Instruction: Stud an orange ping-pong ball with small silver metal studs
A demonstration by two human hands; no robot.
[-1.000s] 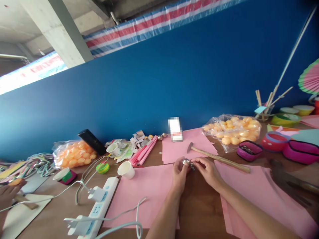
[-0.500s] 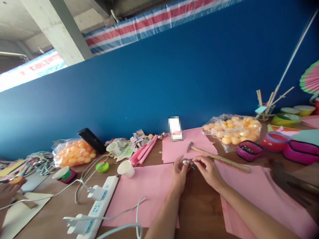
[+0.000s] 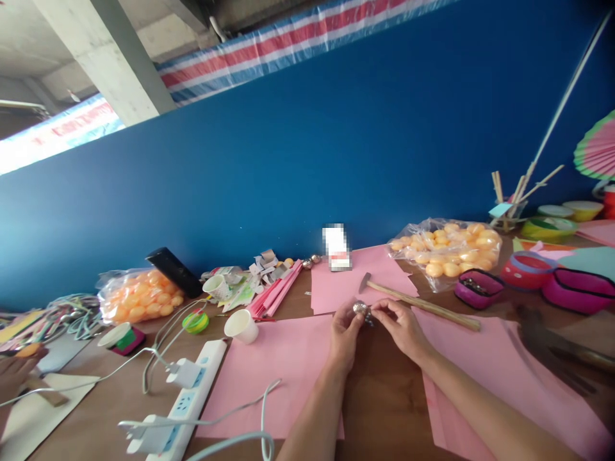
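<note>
Both of my hands meet over the brown wooden table, where my left hand pinches a small silver metal ball at its fingertips and my right hand closes its thumb and forefinger on the dark bit that hangs just beside the ball; what that bit is, I cannot tell. The ball looks hard, round and glossy, so I judge it light but slippery, best gripped across its widest part with the pads of two fingers and not by the small piece at its side. Flat pink paper sheets lie under and around my wrists, thin and easily creased. Just beyond the hands rests a hammer with a pale wooden handle and a small steel head. Farther right sits a clear plastic bag of orange balls, smooth and probably hollow, beside a magenta zip pouch. To the left stand a white paper cup, a white power strip with plugs and cables, and a second bag of orange balls against the blue wall.
</note>
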